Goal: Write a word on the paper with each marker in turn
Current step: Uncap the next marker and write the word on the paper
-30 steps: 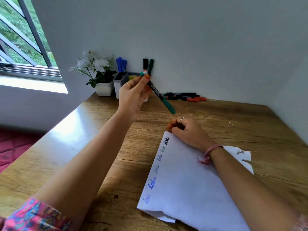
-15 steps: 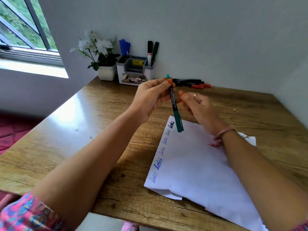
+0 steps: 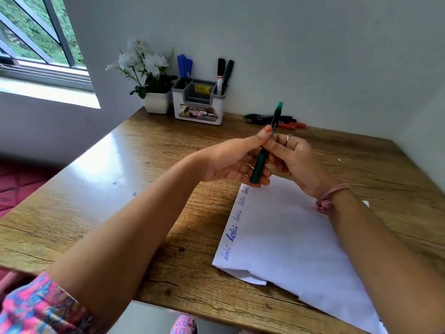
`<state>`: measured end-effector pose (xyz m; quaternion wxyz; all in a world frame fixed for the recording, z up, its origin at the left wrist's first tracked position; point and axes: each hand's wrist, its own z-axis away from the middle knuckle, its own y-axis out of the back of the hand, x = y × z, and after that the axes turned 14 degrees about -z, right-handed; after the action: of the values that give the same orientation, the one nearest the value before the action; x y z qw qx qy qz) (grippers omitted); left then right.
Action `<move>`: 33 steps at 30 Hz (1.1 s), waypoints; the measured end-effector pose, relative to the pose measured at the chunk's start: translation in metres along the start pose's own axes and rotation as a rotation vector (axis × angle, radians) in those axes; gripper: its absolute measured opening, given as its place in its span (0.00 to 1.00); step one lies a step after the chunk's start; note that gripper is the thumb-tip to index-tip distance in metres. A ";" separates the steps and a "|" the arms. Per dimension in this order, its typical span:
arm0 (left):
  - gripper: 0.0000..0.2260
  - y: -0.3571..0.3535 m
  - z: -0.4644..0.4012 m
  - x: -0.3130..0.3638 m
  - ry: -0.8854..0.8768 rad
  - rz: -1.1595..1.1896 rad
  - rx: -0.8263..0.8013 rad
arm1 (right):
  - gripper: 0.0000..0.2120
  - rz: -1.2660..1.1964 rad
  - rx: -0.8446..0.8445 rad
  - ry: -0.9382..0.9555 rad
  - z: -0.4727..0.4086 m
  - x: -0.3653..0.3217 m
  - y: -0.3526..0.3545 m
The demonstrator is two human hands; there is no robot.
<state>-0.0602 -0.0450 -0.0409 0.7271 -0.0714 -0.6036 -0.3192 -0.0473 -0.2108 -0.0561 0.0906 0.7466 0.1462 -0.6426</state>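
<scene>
1. The left hand [image 3: 231, 162] and right hand [image 3: 292, 160] are both gripping the green marker [image 3: 263, 150], tilted near upright.
2. The marker is hovering at 12 o'clock of the paper [image 3: 289, 242] lying on the worktop [image 3: 120, 189].

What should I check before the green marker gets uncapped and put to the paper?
1. Slim green-capped black marker held by both hands: ok.
2. Left hand grips the capped lower end: ok.
3. Right hand pinches the barrel: ok.
4. Cap off: not ok, still on.
5. White paper sheet has free space beside the written words: ok.
6. Paper lying flat: not ok, near corner folded.
</scene>
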 end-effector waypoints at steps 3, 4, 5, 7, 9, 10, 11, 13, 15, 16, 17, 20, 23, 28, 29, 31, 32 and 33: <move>0.18 -0.009 -0.004 -0.001 -0.082 0.103 0.012 | 0.07 0.014 0.020 0.021 -0.003 0.002 0.002; 0.16 -0.013 -0.007 -0.001 -0.106 0.140 0.039 | 0.07 0.018 0.035 0.034 -0.004 0.003 0.003; 0.15 -0.016 -0.010 -0.002 -0.129 0.165 0.061 | 0.07 0.012 0.052 0.047 -0.005 0.004 0.003; 0.13 -0.022 -0.016 -0.004 -0.173 0.171 0.099 | 0.07 -0.017 0.078 0.058 -0.007 0.006 0.003; 0.12 -0.023 -0.020 -0.006 -0.208 0.144 0.152 | 0.08 -0.061 0.080 0.055 -0.008 0.007 0.000; 0.12 -0.022 -0.021 -0.006 -0.219 0.122 0.179 | 0.07 -0.089 0.082 0.052 -0.008 0.008 -0.001; 0.12 -0.022 -0.022 -0.006 -0.226 0.098 0.204 | 0.07 -0.121 0.087 0.049 -0.008 0.009 -0.003; 0.14 -0.021 -0.022 -0.007 -0.231 0.047 0.245 | 0.08 -0.205 0.103 0.041 -0.010 0.011 -0.005; 0.18 -0.022 -0.022 -0.008 -0.236 -0.009 0.283 | 0.11 -0.284 0.117 0.042 -0.010 0.011 -0.006; 0.19 -0.022 -0.021 -0.008 -0.248 -0.034 0.297 | 0.11 -0.305 0.117 0.047 -0.010 0.010 -0.006; 0.19 -0.021 -0.021 -0.008 -0.264 -0.063 0.308 | 0.10 -0.308 0.116 0.056 -0.009 0.010 -0.006; 0.21 -0.010 -0.019 -0.011 -0.273 -0.225 0.352 | 0.07 -0.259 0.161 0.076 -0.010 0.010 -0.006; 0.28 0.010 -0.021 -0.025 -0.255 -0.427 0.432 | 0.07 -0.300 0.290 0.127 -0.011 0.009 -0.006; 0.23 0.036 -0.029 -0.042 -0.206 -0.569 0.557 | 0.05 -0.366 0.324 0.106 -0.009 0.003 -0.003; 0.19 0.040 -0.032 -0.045 -0.221 -0.667 0.523 | 0.04 -0.333 0.314 0.104 -0.008 0.002 -0.004; 0.15 0.045 -0.036 -0.048 -0.241 -0.866 0.396 | 0.06 -0.254 0.280 0.132 -0.006 -0.002 -0.004; 0.15 0.045 -0.036 -0.047 -0.233 -0.942 0.329 | 0.05 -0.237 0.252 0.153 -0.005 -0.005 -0.005; 0.16 0.044 -0.036 -0.045 -0.218 -1.004 0.271 | 0.05 -0.237 0.214 0.168 -0.004 -0.009 -0.006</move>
<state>-0.0090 -0.0110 -0.0797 0.4208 0.2881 -0.6713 -0.5379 -0.0468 -0.2043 -0.0459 -0.0783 0.7806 0.1709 -0.5962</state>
